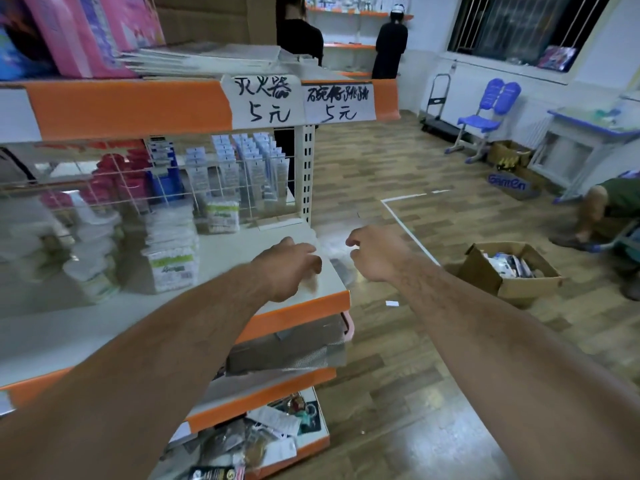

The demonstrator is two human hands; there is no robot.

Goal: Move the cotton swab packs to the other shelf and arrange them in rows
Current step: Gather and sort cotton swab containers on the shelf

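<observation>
Cotton swab packs stand in stacks on the middle shelf (242, 244): a tall stack (172, 263) near the front, another (221, 216) further back, and a blurred one (93, 261) to the left. At the shelf's right end a clear plastic pack (335, 249), blurred, sits over the corner between my hands. My left hand (289, 266) curls its fingers on the pack's left edge. My right hand (375, 252) pinches its right edge beyond the end of the shelf.
Hanging carded goods (249, 161) fill the wire rack behind the stacks. An open cardboard box (512, 268) of goods sits on the wooden floor to the right. A blue chair (485, 119), a desk (588, 133), a seated person (609, 209) and two standing people (391, 43) are further off.
</observation>
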